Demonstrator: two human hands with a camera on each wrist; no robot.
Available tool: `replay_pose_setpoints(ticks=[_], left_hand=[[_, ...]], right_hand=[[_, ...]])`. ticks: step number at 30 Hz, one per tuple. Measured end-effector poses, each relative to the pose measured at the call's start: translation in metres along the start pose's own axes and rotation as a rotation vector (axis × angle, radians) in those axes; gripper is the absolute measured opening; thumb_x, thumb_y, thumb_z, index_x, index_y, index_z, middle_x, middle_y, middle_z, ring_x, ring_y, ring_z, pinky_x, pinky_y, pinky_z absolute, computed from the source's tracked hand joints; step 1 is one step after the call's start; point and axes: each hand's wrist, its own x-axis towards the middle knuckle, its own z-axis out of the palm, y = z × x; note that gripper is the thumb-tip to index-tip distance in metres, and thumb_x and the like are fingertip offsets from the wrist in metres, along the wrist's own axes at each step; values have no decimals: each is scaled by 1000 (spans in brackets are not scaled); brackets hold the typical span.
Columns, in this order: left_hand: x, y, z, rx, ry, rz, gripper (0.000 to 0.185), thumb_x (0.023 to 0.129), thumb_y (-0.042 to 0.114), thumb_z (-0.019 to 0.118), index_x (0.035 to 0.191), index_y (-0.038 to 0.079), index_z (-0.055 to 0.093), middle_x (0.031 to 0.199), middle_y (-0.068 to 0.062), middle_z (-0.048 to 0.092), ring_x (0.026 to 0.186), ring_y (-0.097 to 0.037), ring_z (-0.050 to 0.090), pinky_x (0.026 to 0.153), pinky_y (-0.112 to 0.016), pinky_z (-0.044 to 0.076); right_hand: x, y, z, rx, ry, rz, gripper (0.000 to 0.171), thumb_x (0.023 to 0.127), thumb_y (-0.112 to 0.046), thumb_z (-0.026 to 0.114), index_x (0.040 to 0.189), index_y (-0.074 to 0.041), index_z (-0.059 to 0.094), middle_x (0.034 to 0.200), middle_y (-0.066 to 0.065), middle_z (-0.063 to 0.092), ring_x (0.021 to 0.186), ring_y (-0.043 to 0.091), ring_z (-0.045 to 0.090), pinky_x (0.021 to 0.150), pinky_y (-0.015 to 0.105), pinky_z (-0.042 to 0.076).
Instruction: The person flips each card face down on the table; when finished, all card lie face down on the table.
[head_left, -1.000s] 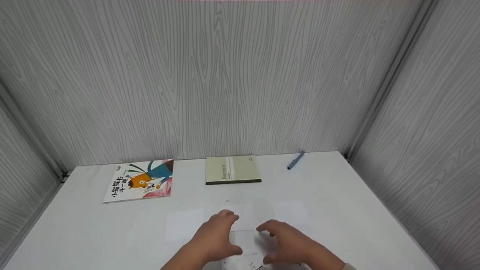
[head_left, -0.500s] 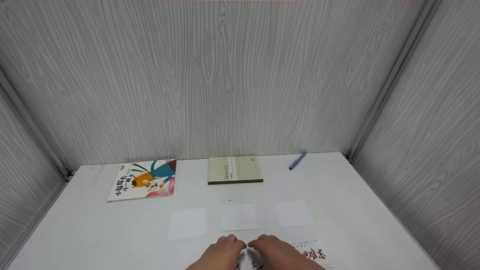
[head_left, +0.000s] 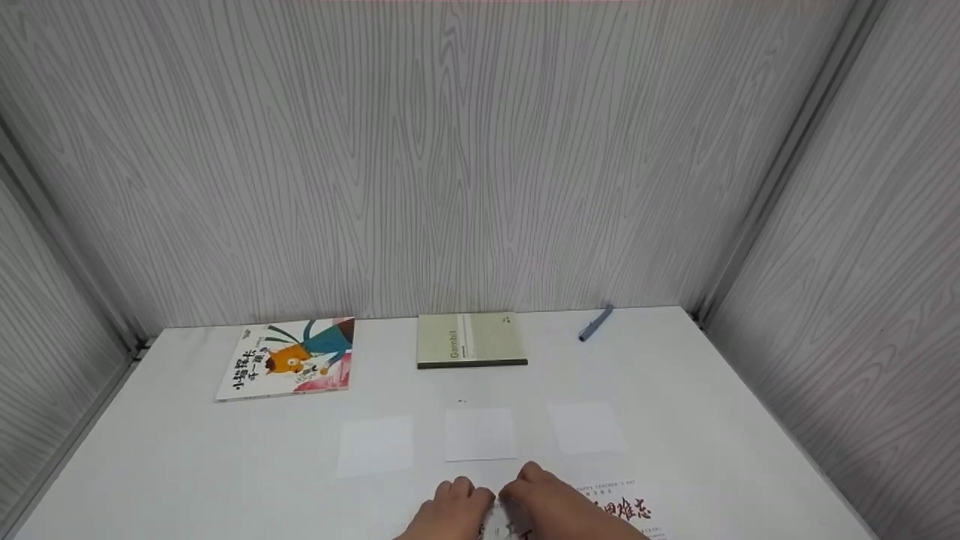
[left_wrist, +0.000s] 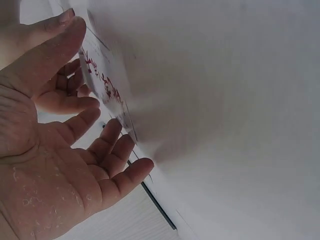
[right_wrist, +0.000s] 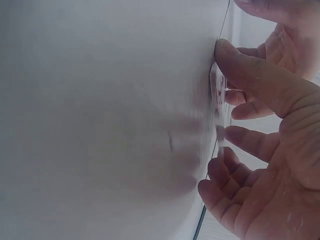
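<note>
At the near edge of the white table my two hands meet. My left hand and right hand hold a small white card with red print between them. In the left wrist view the left hand has its thumb on the card's upper edge and its fingers along the lower edge. The right wrist view shows my right hand placed the same way on the card, thumb above and fingers below. Most of the card is hidden by the hands in the head view.
Three white paper squares lie in a row just beyond the hands. A sheet with red characters lies to the right. At the back are a picture book, a green notebook and a blue pen. Grey walls enclose three sides.
Both hands drew back toward the near edge and came together, uncovering the middle paper square and the red-lettered sheet. Over the last half second they barely moved.
</note>
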Motion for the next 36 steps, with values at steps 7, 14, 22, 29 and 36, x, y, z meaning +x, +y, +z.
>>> replay_pose_setpoints(ticks=[7,14,22,29,36], left_hand=[[-1,4,5,58,47,40,51,88,51,78,109,5,74,86,3,46,74,-10,36,56,-28,39],[1,12,2,151,54,36,67,89,60,75,128,6,70,96,-2,58,81,-11,49,65,-34,52],[6,25,-14,142,29,50,80,83,63,80,139,8,65,112,-3,66,95,-14,60,75,-40,56],[-3,23,-42,-325,-34,-51,94,69,61,92,145,14,60,116,9,68,97,-10,59,92,-42,56],[-9,23,-57,-553,3,-30,97,70,48,98,150,17,53,125,7,64,109,-17,60,100,-50,54]], right_hand=[[-6,3,-4,297,-16,92,47,83,-32,91,120,-14,70,107,-6,57,93,8,57,84,29,53],[-6,-4,-8,524,50,160,44,85,-1,80,125,-12,67,110,3,61,73,14,58,66,28,50],[-4,-10,-20,661,148,85,45,86,0,80,127,2,63,108,6,63,85,15,63,67,22,55],[-7,-8,-25,902,216,111,32,104,-15,68,126,6,62,104,8,67,75,18,70,64,27,61],[-16,-7,-23,896,240,-17,30,110,-15,55,128,9,62,113,10,68,88,16,70,75,29,60]])
